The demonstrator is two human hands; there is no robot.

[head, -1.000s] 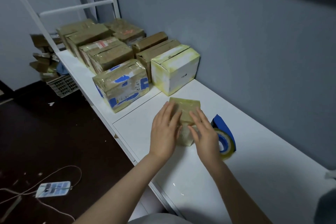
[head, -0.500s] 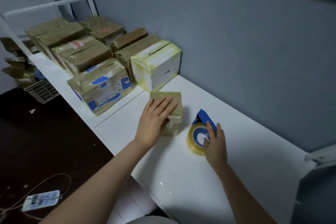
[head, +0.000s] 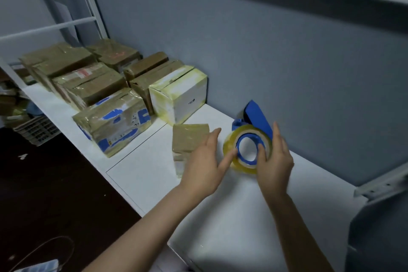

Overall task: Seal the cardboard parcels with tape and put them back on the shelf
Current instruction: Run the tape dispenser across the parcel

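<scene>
Tape dispenser (head: 229, 142) in hand, small parcel (head: 189, 139) awaiting more tape

A long white shelf (head: 231, 210) runs along the grey wall (head: 287, 62). Its far end is filled with sealed parcels (head: 92, 81), brown boxes glossy with tape packed side by side. A white box (head: 178, 95) edged in yellowish tape closes the group. Judging by that shine, most of the work looks done.

The small parcel lies alone on the bare shelf, just in front of the white box and apart from the group. Some tape glints on its near side, but whether every seam is closed cannot be told from here. It is probably the piece being worked on.

The tape dispenser is tilted up just right of the small parcel, its yellowish roll facing the camera and its blue handle behind.

The right hand (head: 276, 161) grips the roll, thumb on the blue core and fingers wrapped over the outer edge. The left hand (head: 203, 168) is spread, its index fingertip touching the roll's rim, likely hunting for the loose end. Still to come are taping this parcel and setting it with the others.
</scene>
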